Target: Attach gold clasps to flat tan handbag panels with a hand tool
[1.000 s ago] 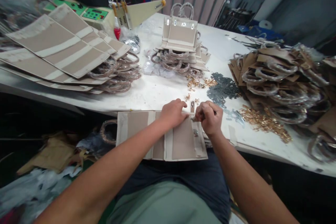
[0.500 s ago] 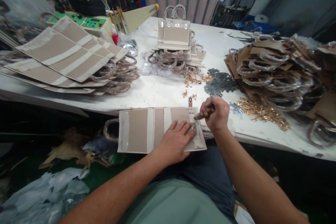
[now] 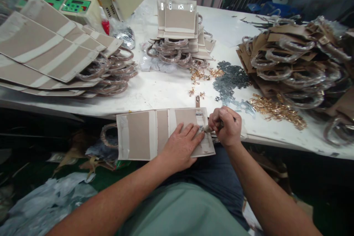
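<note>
A flat beige bag panel (image 3: 143,132) with white stripes lies across my lap and the table's near edge. My left hand (image 3: 181,146) rests flat on its right part, fingers spread. My right hand (image 3: 225,125) is closed round a small tool (image 3: 209,128), whose tip touches a small metal fitting (image 3: 201,129) on the panel's right end, just beyond my left fingertips. A wrapped handle (image 3: 106,136) sticks out at the panel's left end, below the table.
The white table (image 3: 166,92) carries a stack of flat panels with wrapped handles (image 3: 52,51) at left, a pile of finished pieces (image 3: 179,29) at the back, brown pieces (image 3: 298,66) at right, gold clasps (image 3: 276,108) and dark metal plates (image 3: 231,79). Scraps litter the floor at left.
My left hand slid from the panel's top edge down onto its face and lies flat there. My right hand brought the tool tip down to the fitting. The view dipped slightly.
</note>
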Motion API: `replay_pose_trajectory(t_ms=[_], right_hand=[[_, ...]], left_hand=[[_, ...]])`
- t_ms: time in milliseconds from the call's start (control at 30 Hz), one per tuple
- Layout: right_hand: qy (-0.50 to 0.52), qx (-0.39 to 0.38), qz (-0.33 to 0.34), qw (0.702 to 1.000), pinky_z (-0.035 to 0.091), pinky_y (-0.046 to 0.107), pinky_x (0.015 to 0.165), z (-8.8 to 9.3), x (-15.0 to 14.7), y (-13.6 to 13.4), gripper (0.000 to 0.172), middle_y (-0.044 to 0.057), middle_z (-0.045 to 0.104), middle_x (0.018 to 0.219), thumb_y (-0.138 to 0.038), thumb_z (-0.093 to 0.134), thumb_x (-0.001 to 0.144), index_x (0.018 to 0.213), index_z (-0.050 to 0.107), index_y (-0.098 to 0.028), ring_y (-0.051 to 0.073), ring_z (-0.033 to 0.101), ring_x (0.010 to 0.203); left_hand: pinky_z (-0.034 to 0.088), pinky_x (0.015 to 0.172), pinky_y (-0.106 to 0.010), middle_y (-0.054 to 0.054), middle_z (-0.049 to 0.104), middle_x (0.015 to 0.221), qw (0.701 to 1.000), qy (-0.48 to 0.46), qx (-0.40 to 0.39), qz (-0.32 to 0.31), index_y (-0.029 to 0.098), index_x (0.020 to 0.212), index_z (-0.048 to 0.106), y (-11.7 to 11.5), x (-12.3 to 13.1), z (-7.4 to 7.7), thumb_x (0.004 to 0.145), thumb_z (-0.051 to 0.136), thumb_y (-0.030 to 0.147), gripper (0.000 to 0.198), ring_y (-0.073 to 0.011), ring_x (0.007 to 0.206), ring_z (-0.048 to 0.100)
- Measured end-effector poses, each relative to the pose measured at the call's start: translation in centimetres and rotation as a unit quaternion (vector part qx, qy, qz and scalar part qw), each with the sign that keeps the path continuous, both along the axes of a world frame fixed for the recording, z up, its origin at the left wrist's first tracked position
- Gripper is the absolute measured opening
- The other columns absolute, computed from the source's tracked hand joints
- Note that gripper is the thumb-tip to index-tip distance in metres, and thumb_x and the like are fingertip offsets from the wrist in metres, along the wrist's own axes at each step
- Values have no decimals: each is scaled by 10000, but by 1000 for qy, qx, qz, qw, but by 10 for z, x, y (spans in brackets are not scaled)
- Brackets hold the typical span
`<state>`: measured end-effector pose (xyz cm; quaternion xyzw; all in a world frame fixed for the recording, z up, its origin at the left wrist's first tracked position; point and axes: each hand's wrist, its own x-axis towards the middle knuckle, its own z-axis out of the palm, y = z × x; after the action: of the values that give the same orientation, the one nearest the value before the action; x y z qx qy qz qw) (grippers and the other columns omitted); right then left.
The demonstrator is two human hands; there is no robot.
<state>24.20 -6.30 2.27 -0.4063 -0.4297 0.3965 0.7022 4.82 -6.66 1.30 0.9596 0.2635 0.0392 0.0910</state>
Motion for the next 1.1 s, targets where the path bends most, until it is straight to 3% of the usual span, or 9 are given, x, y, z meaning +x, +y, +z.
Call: replay_pose_trajectory(t_ms=[300, 533, 667, 900, 1000, 1100], right_hand=[[11, 4, 15, 1000, 353, 250, 383, 1, 3, 1, 374, -49, 455, 536, -427, 724, 965, 683, 608, -211, 116, 407, 383], [51, -1, 10, 999, 368, 245, 383, 6, 2, 2, 389, -56, 434, 524, -394, 741, 932, 642, 564, -206, 110, 408, 379], [132, -11, -29, 991, 357, 221, 374, 5, 11, 7, 379, -76, 389, 522, -409, 747, 879, 638, 534, -208, 89, 353, 373], [274, -58, -115, 953, 350, 199, 375, -15, 29, 15, 381, -102, 322, 500, -425, 769, 749, 632, 471, -218, 81, 287, 386], [275, -60, -120, 952, 332, 203, 364, -14, 24, 17, 362, -104, 314, 494, -416, 764, 741, 626, 482, -220, 81, 265, 383], [217, -37, -90, 971, 325, 215, 367, -5, 8, 16, 350, -92, 347, 508, -412, 732, 812, 627, 507, -219, 85, 287, 375]], left_hand=[[158, 1294, -566, -143, 331, 1692, 1000, 13, -1, -1, 196, 1602, 390, 0, 0, -4, 923, 659, 449, 773, -350, 1559, 272], [212, 1261, -610, -186, 361, 1668, 999, 35, 0, -21, 153, 1593, 402, 4, 2, -1, 911, 662, 456, 790, -379, 1536, 304], [234, 1263, -591, -185, 379, 1657, 999, 44, -7, -25, 158, 1582, 421, 7, 2, 3, 874, 711, 471, 827, -377, 1513, 340], [210, 1274, -579, -173, 385, 1657, 999, 32, -12, -25, 176, 1567, 447, 8, 0, 0, 846, 744, 489, 840, -368, 1514, 338], [209, 1271, -581, -172, 392, 1652, 999, 24, -13, -26, 178, 1563, 451, 9, 0, -1, 836, 759, 485, 848, -370, 1513, 332], [221, 1264, -577, -182, 410, 1634, 999, 16, -15, -25, 172, 1550, 466, 9, 0, 0, 834, 760, 470, 829, -369, 1497, 349]])
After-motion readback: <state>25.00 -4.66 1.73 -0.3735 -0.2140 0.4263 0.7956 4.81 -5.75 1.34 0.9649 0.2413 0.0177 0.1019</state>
